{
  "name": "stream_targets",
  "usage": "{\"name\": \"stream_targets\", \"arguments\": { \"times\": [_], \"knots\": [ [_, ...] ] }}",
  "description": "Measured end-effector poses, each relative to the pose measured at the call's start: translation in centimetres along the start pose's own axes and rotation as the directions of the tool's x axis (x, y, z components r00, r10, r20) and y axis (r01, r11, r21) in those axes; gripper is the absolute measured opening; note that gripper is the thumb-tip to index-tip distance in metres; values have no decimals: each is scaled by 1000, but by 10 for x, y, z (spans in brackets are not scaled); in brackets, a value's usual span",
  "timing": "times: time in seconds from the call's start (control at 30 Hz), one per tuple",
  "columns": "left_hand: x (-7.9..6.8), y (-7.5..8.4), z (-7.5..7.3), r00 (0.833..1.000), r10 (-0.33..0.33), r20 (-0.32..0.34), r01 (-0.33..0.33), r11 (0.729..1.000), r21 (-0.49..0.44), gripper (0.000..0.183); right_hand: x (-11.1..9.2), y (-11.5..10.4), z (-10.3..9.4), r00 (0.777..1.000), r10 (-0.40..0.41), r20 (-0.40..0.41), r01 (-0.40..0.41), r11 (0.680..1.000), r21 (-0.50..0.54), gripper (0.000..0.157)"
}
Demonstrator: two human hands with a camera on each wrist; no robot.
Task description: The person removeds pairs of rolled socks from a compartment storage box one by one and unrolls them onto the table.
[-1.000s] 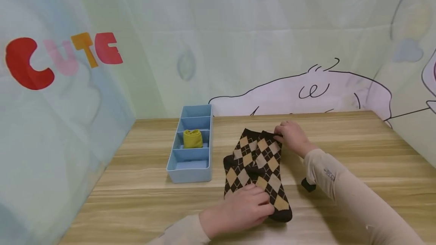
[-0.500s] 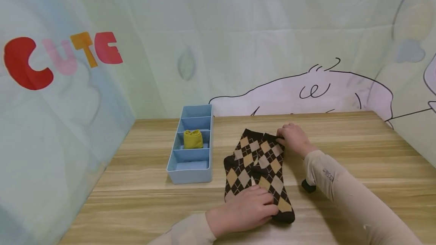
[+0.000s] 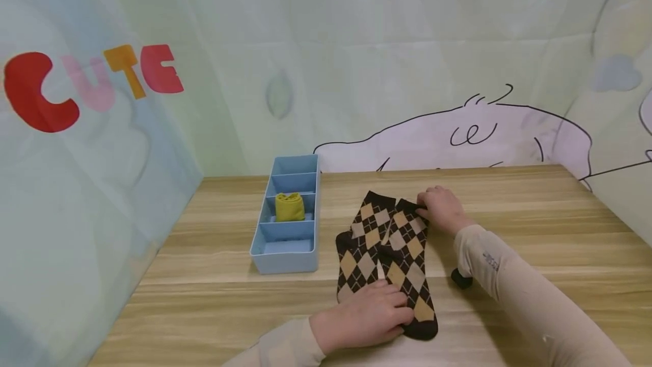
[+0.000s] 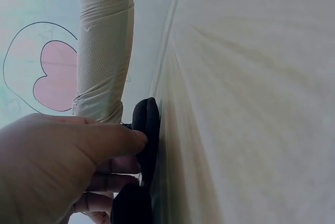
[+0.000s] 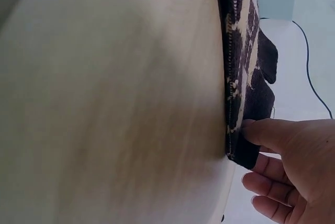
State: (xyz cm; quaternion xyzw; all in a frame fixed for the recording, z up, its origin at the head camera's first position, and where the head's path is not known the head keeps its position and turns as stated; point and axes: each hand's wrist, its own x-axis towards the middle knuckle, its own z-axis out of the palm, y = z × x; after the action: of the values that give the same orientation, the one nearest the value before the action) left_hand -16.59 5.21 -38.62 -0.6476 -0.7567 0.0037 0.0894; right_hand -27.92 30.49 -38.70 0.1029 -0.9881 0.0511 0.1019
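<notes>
Two brown argyle socks with tan and beige diamonds lie side by side on the wooden table in the head view, toes toward me. My left hand [image 3: 363,317] is over the foot end, covering the toe of the left sock [image 3: 358,262]. Its thumb and fingers pinch the right sock [image 3: 414,276] near the dark toe, also seen in the left wrist view as a dark sock toe [image 4: 149,130]. At the far end, my right hand [image 3: 442,208] pinches the outer corner of the right sock's dark cuff [image 5: 250,148] between thumb and forefinger.
A light blue organizer box [image 3: 285,262] with several compartments stands left of the socks. One compartment holds a rolled yellow sock [image 3: 289,207]. A small black object [image 3: 461,278] shows under the right forearm. A printed cloth backdrop [image 3: 254,72] rises behind the wooden table [image 3: 204,304].
The right sock's cuff has shifted to the right with my right hand, and a narrow gap has opened between the two socks. My left hand has moved slightly right.
</notes>
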Motion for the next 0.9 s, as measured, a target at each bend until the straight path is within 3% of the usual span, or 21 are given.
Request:
{"name": "stream_targets", "arguments": {
  "times": [0.33, 0.7, 0.9],
  "knots": [
    [-6, 0, -2, 1000, -17, 12, 17, 1000, 2, 11, 1, -1, -1, 1000, 2, 8, -2, 1000, -1, 12],
    [-16, -7, -8, 996, -82, -40, 83, 996, 13, 13, 1, 0, -4, 1000, 2, -9, -2, 1000, 12, 14],
    [-25, -13, -10, 989, -118, -87, 116, 993, -29, 10, 2, -6, -7, 999, -14, -42, 14, 1000, 9, 17]
  ]
}}
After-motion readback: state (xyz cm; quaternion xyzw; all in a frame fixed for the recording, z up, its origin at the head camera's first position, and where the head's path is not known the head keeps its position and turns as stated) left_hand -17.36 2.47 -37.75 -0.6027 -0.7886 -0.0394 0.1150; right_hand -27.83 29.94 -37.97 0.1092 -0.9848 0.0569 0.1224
